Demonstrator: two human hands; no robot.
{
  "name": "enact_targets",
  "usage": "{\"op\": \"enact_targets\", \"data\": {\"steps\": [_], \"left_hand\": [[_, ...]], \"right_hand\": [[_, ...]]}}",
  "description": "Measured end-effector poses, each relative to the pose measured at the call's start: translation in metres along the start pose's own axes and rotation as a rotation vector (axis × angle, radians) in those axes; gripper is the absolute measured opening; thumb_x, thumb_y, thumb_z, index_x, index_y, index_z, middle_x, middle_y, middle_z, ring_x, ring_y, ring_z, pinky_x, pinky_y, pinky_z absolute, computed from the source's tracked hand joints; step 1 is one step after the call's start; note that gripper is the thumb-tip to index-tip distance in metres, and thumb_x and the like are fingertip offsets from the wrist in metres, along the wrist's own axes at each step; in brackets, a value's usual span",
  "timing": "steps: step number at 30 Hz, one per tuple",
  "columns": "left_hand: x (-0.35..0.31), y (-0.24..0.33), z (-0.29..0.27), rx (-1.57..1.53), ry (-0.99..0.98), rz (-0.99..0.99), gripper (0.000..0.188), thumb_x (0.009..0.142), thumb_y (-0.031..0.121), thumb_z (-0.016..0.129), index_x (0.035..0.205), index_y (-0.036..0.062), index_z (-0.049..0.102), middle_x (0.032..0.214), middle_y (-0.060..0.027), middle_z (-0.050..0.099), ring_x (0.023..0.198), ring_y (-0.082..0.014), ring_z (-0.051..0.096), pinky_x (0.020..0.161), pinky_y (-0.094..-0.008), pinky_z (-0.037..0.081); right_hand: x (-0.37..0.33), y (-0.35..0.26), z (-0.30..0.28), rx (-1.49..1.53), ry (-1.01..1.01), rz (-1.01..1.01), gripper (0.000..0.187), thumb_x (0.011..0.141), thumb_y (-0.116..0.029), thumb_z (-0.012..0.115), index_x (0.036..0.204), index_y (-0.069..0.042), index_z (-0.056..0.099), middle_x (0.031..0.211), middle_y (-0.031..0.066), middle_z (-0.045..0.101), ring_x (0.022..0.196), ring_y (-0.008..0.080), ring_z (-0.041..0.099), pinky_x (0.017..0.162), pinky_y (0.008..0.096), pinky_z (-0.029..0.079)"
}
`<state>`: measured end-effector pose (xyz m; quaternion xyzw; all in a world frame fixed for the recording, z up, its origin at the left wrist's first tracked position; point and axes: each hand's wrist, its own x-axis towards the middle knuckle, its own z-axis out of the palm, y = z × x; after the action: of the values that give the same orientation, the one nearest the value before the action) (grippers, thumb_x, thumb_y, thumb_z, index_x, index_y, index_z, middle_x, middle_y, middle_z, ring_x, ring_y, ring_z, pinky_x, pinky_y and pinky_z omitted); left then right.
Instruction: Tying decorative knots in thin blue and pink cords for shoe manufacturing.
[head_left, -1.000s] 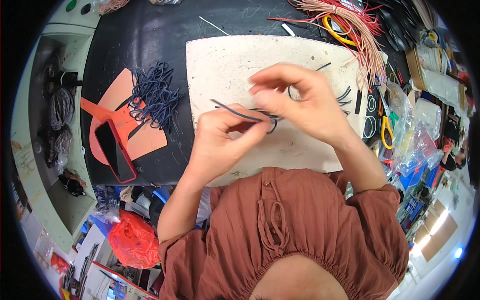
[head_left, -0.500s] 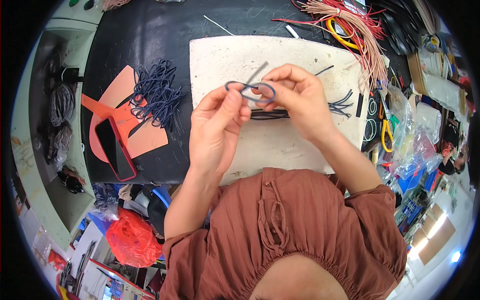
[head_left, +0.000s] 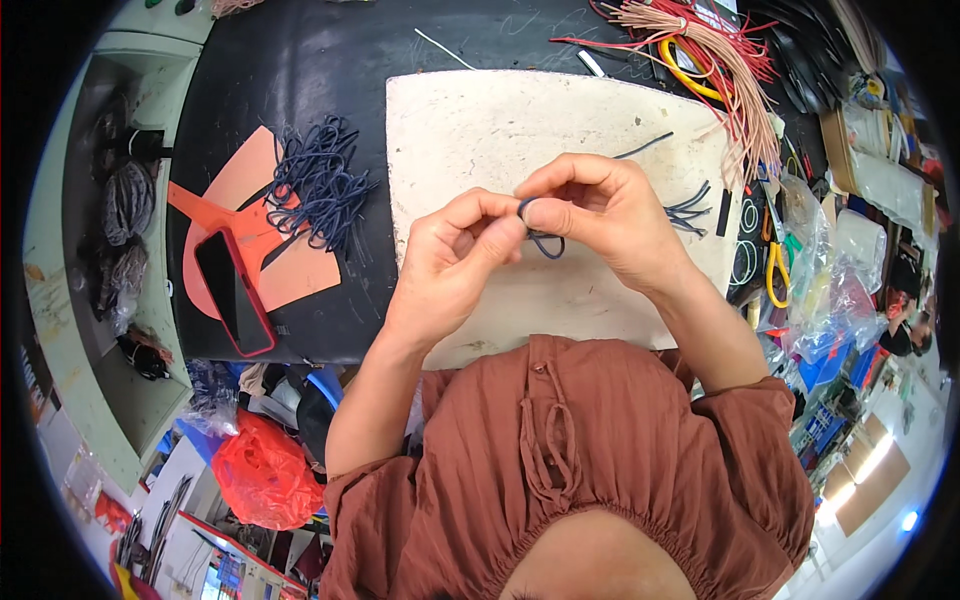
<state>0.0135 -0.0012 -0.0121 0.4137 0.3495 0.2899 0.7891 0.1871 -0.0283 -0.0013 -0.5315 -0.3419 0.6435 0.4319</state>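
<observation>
A looped dark blue cord (head_left: pixel 547 247) is pinched between my two hands above the white board (head_left: pixel 480 120). My left hand (head_left: pixel 465 245) grips it from the left with thumb and forefinger. From the right, my right hand (head_left: pixel 595 210) pinches the same cord, its thumb and forefinger almost meeting my left fingertips. Much of the cord is hidden by the fingers. Several dark cord ends (head_left: pixel 688 208) lie on the board beyond my right wrist. To the left, on the black table, rests a tangled heap of dark blue cords (head_left: pixel 325 185).
Beside the heap are orange-pink sheet pieces (head_left: pixel 310 272) with a red-cased phone (head_left: pixel 234 290) on them. A bundle of red and beige cords (head_left: pixel 700 50) lies at the far right, with yellow-handled scissors (head_left: pixel 777 275) nearer. Clear plastic bags (head_left: pixel 830 270) crowd the right edge.
The wide cord loops between my hands have shrunk and dropped to a small loop below the fingertips. My hands have drawn closer together, and the view has shifted slightly.
</observation>
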Motion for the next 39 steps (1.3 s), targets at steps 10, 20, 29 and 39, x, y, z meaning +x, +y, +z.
{"op": "enact_targets", "data": {"steps": [10,20,29,39], "left_hand": [[-0.005,0.006,-0.003,0.487,0.167,0.107,0.015,0.078,0.003,0.066,0.091,-0.0037,0.064,0.078,-0.0056,0.065,0.069,-0.0084,0.061,0.061,-0.0195,0.048],[-0.001,0.015,-0.006,0.425,0.071,0.033,0.018,0.077,-0.002,0.065,0.089,-0.0020,0.051,0.076,-0.0078,0.062,0.068,-0.0084,0.059,0.061,-0.0186,0.048],[0.001,0.013,-0.013,0.163,0.129,0.056,0.017,0.081,0.009,0.065,0.091,-0.0045,0.059,0.079,-0.0095,0.063,0.074,-0.0125,0.063,0.065,-0.0224,0.050],[-0.002,0.011,-0.011,0.716,0.147,0.462,0.017,0.075,-0.001,0.066,0.092,-0.0014,0.065,0.077,-0.0088,0.066,0.066,-0.0108,0.063,0.055,-0.0236,0.048]], "right_hand": [[-0.010,0.000,0.004,-0.166,0.008,-0.025,0.014,0.087,-0.007,0.054,0.093,0.002,0.063,0.081,0.0049,0.063,0.071,0.0076,0.057,0.065,0.0213,0.046],[-0.014,-0.012,-0.003,-0.787,-0.110,-0.372,0.012,0.077,-0.006,0.061,0.087,-0.002,0.065,0.075,0.0106,0.063,0.063,0.0233,0.061,0.056,0.0296,0.047],[-0.015,-0.005,0.004,-0.443,0.103,-0.234,0.012,0.082,-0.006,0.058,0.088,0.002,0.064,0.080,0.0106,0.064,0.069,0.0139,0.062,0.061,0.0247,0.048],[-0.010,-0.002,-0.002,-0.376,0.110,-0.182,0.021,0.088,-0.015,0.056,0.100,0.002,0.062,0.080,0.0044,0.062,0.076,0.0085,0.058,0.068,0.0217,0.047]]}}
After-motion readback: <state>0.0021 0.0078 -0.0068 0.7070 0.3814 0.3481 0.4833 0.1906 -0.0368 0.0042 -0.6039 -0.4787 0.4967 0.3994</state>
